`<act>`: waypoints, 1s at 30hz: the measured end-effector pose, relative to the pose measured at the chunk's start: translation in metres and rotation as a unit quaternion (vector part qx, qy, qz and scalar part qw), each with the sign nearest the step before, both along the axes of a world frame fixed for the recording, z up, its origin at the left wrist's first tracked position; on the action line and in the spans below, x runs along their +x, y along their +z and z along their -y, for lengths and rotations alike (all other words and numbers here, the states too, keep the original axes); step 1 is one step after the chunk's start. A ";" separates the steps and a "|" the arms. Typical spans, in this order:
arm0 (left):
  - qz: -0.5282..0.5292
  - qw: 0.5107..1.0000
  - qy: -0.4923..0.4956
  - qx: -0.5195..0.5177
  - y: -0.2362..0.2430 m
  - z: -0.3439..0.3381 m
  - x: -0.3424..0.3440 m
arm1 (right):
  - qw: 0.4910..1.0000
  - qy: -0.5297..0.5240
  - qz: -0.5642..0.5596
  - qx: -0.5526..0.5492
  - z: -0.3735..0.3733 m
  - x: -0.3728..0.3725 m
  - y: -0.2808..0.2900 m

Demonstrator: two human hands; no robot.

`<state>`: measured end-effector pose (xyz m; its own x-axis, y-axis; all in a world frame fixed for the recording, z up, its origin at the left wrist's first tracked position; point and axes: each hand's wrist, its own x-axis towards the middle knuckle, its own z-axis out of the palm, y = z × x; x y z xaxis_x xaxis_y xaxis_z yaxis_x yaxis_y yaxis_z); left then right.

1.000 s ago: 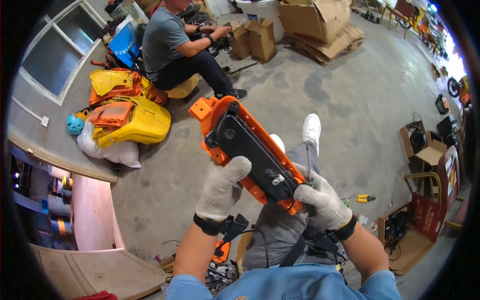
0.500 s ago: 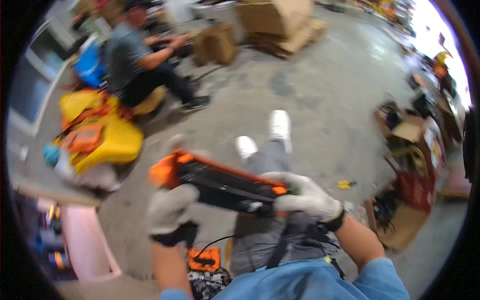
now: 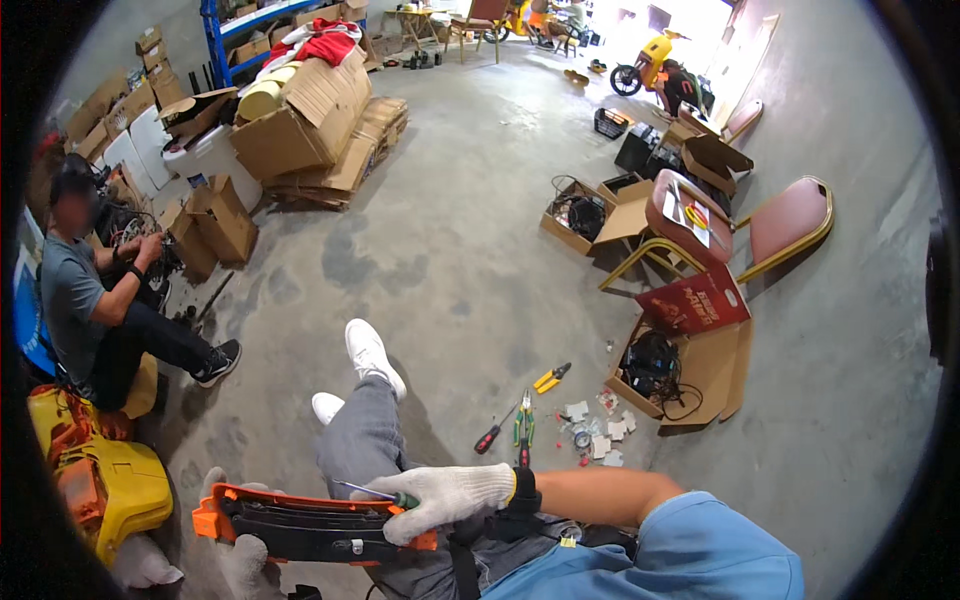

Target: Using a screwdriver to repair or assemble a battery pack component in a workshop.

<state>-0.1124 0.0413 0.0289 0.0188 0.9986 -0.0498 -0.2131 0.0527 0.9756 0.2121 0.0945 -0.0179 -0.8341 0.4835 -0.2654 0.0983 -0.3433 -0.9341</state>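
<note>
An orange and black plastic casing (image 3: 310,530), long and slightly curved, lies across the lower left over my lap. My left hand (image 3: 245,562), in a whitish knit glove, wraps around its left end, fingers behind and thumb in front. My right hand (image 3: 450,502), gloved too, is closed on a small screwdriver (image 3: 404,499) with a green handle. The screwdriver's thin shaft points left across the casing's upper edge. The right fingers also touch the casing's right end. Part of the left hand is hidden behind the casing.
On the floor lie a red-black screwdriver (image 3: 488,437), green-handled pliers (image 3: 524,425), yellow pliers (image 3: 551,378) and white scraps (image 3: 601,446). Open cartons with cables (image 3: 652,365) and chairs (image 3: 783,222) stand at right. A person (image 3: 95,285) sits at left beside yellow plastic shells (image 3: 112,487).
My view has swung to the right, bringing floor tools and chairs into sight. The casing stays between both hands, now lower left in view. The screwdriver in my right hand now shows clearly.
</note>
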 end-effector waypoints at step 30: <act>0.168 0.976 0.052 -0.129 0.007 0.012 0.053 | 0.999 -0.048 0.006 -0.019 0.010 -0.038 0.007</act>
